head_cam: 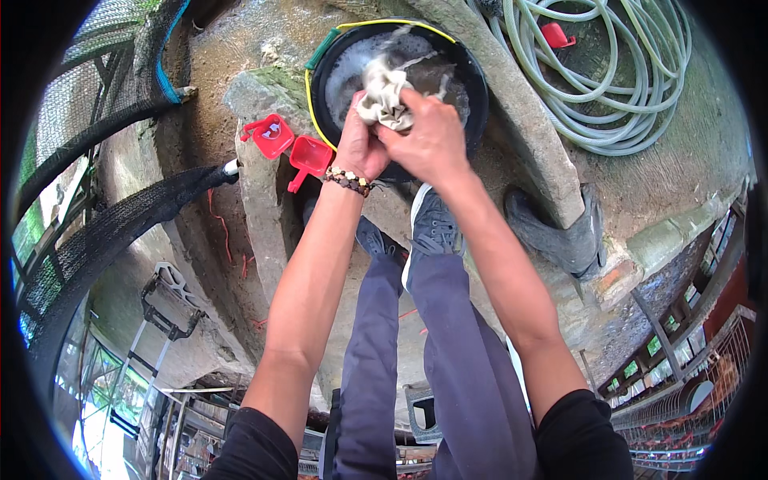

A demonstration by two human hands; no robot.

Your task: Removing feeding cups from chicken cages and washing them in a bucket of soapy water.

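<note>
A crumpled cream cloth [389,99] is bunched between my two hands above a black bucket [478,102]. My left hand [362,141] grips its lower left side, and a beaded bracelet circles that wrist. From the right, my right hand [433,133] closes on the same cloth with curled fingers. Blurred streaks of water or cloth extend from the bundle over the bucket. Foamy water [348,78] fills the bucket below. A yellow handle with a green grip [322,49] lies along the bucket's rim.
Two red plastic scoops [273,137] sit on the concrete ledge left of the bucket. Coiled hose [606,135] and another red scoop [557,36] lie at upper right. A dark rubber boot [558,240] rests beside the right-hand concrete curb [540,144]. Black netting [120,210] hangs at left.
</note>
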